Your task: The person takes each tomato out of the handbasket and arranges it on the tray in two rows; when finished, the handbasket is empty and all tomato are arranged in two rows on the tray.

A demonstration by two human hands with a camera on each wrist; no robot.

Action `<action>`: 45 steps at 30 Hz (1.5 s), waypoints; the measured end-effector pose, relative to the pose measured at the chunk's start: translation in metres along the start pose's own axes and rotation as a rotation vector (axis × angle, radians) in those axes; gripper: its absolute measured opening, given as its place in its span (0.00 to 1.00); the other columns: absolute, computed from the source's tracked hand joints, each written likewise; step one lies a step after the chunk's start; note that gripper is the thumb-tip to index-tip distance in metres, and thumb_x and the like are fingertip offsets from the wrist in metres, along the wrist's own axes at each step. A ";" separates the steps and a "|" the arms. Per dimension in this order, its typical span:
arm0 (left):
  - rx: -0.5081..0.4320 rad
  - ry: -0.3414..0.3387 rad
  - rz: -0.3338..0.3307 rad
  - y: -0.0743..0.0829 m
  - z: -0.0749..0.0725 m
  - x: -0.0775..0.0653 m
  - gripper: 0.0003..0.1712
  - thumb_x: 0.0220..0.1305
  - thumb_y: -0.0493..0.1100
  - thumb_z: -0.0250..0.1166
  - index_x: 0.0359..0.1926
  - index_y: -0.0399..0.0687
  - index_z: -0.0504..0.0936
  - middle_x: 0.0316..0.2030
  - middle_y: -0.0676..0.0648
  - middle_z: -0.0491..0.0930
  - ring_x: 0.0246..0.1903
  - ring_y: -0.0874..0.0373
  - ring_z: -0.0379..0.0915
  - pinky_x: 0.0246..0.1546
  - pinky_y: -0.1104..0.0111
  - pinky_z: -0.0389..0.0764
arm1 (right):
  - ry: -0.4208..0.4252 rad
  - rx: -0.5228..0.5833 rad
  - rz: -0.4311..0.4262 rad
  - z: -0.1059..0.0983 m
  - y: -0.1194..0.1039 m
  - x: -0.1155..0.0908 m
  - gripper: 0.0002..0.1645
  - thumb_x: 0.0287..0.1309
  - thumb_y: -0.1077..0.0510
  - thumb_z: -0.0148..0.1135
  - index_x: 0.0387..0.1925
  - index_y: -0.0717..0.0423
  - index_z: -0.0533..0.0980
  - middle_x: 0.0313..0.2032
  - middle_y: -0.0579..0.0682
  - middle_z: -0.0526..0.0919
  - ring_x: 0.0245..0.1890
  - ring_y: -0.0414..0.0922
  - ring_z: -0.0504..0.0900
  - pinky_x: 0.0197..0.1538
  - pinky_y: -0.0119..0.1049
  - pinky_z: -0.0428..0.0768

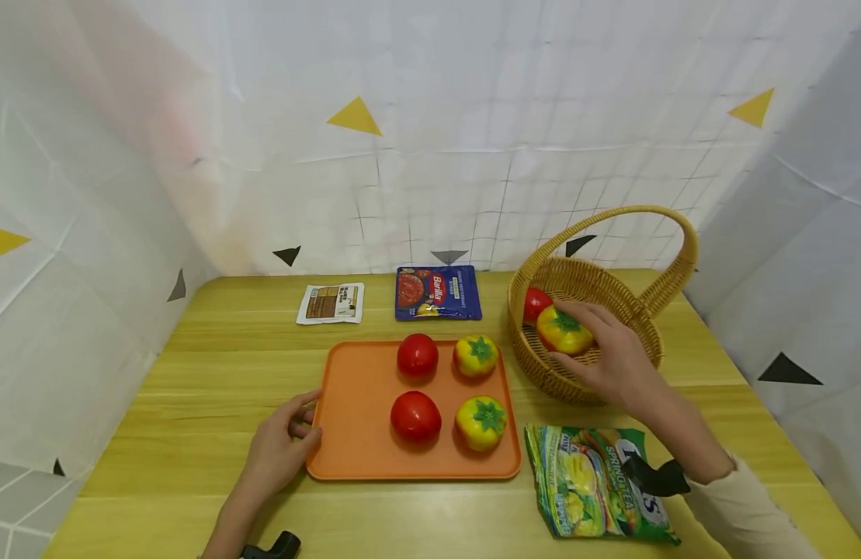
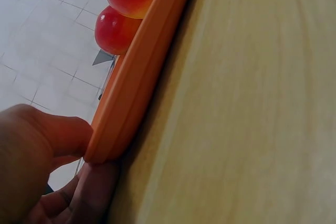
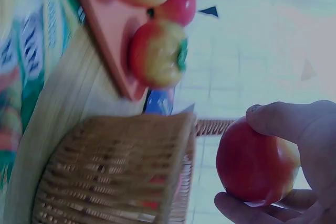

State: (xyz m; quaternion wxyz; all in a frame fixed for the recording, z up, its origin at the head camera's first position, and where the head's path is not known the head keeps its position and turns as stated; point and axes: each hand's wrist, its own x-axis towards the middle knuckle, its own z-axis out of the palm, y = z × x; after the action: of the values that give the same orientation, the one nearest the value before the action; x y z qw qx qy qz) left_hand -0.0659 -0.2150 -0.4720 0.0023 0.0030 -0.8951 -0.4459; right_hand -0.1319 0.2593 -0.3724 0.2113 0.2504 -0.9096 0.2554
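Observation:
My right hand (image 1: 622, 361) holds a yellow-and-red tomato (image 1: 564, 331) with a green star-shaped top, thumb on one side and fingers on the other. In the right wrist view this tomato (image 3: 257, 162) is above the rim of the wicker basket (image 3: 110, 166). A red tomato (image 1: 536, 305) lies inside the basket at its left. My left hand (image 1: 279, 442) pinches the left edge of the orange tray (image 1: 356, 411), its thumb (image 2: 68, 135) against the rim and a finger underneath. On the tray are two red tomatoes (image 1: 415, 417) and two yellow ones (image 1: 480, 424) with green tops.
A green snack bag (image 1: 591, 481) lies in front of the basket, under the right forearm. Behind the tray lie a blue Barilla pouch (image 1: 437, 293) and a small white packet (image 1: 331, 303). The basket's tall handle (image 1: 612, 213) arches over its opening. White sheeting surrounds the wooden table (image 1: 213, 365).

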 end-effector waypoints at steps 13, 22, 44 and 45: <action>-0.003 -0.006 -0.006 0.002 -0.001 0.000 0.33 0.60 0.32 0.69 0.67 0.50 0.76 0.40 0.47 0.80 0.34 0.60 0.79 0.33 0.69 0.78 | -0.029 0.094 -0.051 0.008 -0.029 0.002 0.46 0.45 0.64 0.80 0.68 0.53 0.71 0.60 0.55 0.74 0.56 0.54 0.77 0.48 0.51 0.81; 0.002 -0.002 0.000 0.001 -0.001 0.000 0.33 0.59 0.32 0.69 0.66 0.49 0.76 0.40 0.48 0.80 0.33 0.61 0.79 0.33 0.69 0.78 | -0.081 0.133 -0.053 0.018 -0.049 0.003 0.47 0.48 0.60 0.80 0.70 0.48 0.70 0.62 0.52 0.72 0.56 0.51 0.78 0.50 0.47 0.82; 0.011 0.002 -0.004 0.000 -0.001 -0.002 0.33 0.59 0.33 0.69 0.66 0.50 0.76 0.40 0.49 0.80 0.33 0.60 0.79 0.33 0.69 0.77 | -0.172 0.130 -0.105 0.031 -0.091 0.029 0.43 0.50 0.52 0.79 0.68 0.45 0.72 0.63 0.51 0.73 0.57 0.51 0.78 0.53 0.49 0.80; 0.013 0.003 -0.002 0.000 -0.001 -0.002 0.33 0.59 0.33 0.69 0.66 0.50 0.76 0.39 0.49 0.80 0.33 0.60 0.79 0.32 0.69 0.77 | -0.176 0.134 -0.107 0.032 -0.092 0.030 0.43 0.50 0.52 0.79 0.68 0.45 0.72 0.63 0.52 0.72 0.58 0.51 0.77 0.53 0.50 0.80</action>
State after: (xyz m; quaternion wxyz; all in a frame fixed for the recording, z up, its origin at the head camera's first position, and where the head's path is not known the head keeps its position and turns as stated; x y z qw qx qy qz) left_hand -0.0643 -0.2162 -0.4715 0.0030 0.0046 -0.8979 -0.4401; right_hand -0.1120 0.1619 -0.3485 0.1268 0.3337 -0.8908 0.2812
